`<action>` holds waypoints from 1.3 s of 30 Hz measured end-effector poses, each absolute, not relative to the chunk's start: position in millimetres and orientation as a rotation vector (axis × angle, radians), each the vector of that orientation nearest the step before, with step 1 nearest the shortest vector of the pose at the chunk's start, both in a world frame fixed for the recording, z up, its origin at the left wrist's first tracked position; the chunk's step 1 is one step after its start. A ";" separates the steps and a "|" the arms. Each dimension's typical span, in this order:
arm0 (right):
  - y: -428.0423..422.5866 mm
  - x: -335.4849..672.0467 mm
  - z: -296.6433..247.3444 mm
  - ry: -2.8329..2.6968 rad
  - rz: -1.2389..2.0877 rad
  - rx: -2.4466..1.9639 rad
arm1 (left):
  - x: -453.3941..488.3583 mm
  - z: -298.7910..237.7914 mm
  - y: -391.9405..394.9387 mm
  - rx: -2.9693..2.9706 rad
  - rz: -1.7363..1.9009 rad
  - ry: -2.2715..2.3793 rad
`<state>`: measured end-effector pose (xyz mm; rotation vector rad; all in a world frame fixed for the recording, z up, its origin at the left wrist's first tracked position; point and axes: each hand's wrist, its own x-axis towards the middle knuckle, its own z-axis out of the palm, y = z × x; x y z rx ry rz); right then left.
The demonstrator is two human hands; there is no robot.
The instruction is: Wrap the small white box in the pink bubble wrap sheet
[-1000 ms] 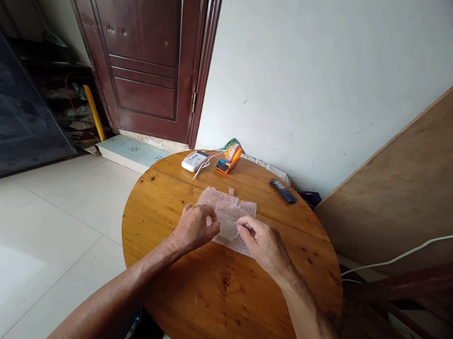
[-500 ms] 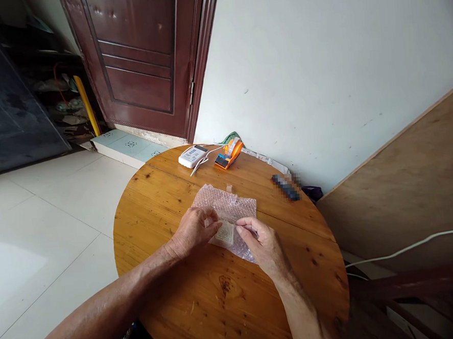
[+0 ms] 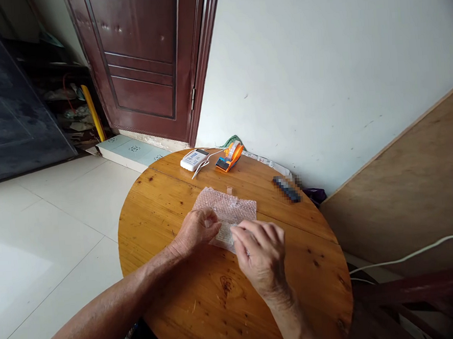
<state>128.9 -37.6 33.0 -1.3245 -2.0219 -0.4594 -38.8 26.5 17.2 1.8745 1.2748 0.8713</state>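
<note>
A flat square piece with a pale pattern (image 3: 225,233), seemingly in clear plastic, lies on a sheet of bubble wrap (image 3: 224,204) on the round wooden table. My left hand (image 3: 197,230) pinches the upper left edge of this clear packet between thumb and forefinger. My right hand (image 3: 262,254) is curled over the packet's right side, fingertips pressed together. A whitish, see-through bit shows at those fingertips, too small to name. The right hand covers the lower right part of the bubble wrap.
At the far side of the table (image 3: 173,295) stand an orange tape dispenser (image 3: 229,159) and a white device with a cord (image 3: 193,160). A blurred dark object (image 3: 287,189) lies at the right. Behind are a white wall and a brown door (image 3: 139,67).
My right hand has turned over and its fingers have moved slightly left, over the packet. The left hand keeps its pinch. The view has shifted slightly.
</note>
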 end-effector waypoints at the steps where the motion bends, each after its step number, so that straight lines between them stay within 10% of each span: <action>1: -39.1 124.7 33.3 -2.078 -0.444 -1.308 | -38.6 16.9 26.3 1.871 0.870 1.274; 39: -30.4 100.9 29.8 -2.393 -0.495 -1.522 | -81.4 9.9 30.8 1.345 0.703 1.379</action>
